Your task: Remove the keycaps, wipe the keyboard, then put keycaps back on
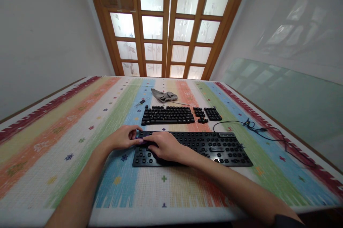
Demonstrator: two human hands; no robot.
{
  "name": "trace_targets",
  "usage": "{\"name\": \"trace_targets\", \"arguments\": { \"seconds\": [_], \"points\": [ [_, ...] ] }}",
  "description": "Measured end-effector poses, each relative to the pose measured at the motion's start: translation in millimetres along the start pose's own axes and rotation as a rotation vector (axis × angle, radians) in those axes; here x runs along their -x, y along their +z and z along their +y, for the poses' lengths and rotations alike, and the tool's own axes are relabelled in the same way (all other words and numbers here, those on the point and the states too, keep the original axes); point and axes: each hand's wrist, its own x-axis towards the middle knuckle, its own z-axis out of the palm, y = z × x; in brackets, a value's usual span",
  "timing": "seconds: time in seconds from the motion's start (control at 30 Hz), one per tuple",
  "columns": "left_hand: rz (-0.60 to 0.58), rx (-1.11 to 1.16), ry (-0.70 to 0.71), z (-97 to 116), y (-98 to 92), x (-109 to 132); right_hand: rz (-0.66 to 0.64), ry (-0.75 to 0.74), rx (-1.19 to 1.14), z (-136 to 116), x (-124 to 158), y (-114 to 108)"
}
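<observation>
A black keyboard (pixel 203 149) lies flat on the striped cloth, its key positions bare of caps. At its upper left corner, my left hand (pixel 123 137) is curled, thumb and index finger closed on the edge. Over the left part of the board my right hand (pixel 165 146) bends down, its index fingertip meeting my left thumb. Something small and dark, perhaps purplish, shows between the fingertips; I cannot make it out. Just behind the board, black keycaps (pixel 168 115) sit in keyboard order, with a separate number-pad group (pixel 213 114) to the right.
Behind the keycaps lie a crumpled grey cloth (pixel 164 96), a thin rod (pixel 178 104) and a small black tool with wire loops (pixel 142 102). A black cable (pixel 268 135) trails right from the keyboard. The table stands before wood-framed glass doors (pixel 152 28).
</observation>
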Motion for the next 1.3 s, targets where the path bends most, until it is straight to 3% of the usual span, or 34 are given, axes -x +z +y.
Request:
{"name": "trace_targets", "arguments": {
  "seconds": [0.17,0.3,0.6,0.8,1.3],
  "points": [
    [0.0,0.038,-0.038,2.6,0.5,-0.5,0.087,0.118,-0.017,3.3,1.5,-3.9],
    [0.004,0.022,-0.049,3.6,0.3,-0.6,0.107,0.123,-0.066,8.8,6.1,-10.4],
    [0.185,-0.014,0.142,15.1,2.6,1.0,-0.029,0.205,0.055,15.2,24.0,-20.4],
    [0.135,0.027,0.277,23.7,2.7,-0.2,-0.022,0.256,0.066,23.2,37.2,-29.7],
    [0.159,-0.02,0.297,24.0,9.8,-1.1,0.016,0.377,-0.019,42.9,56.1,-29.7]
  ]
}}
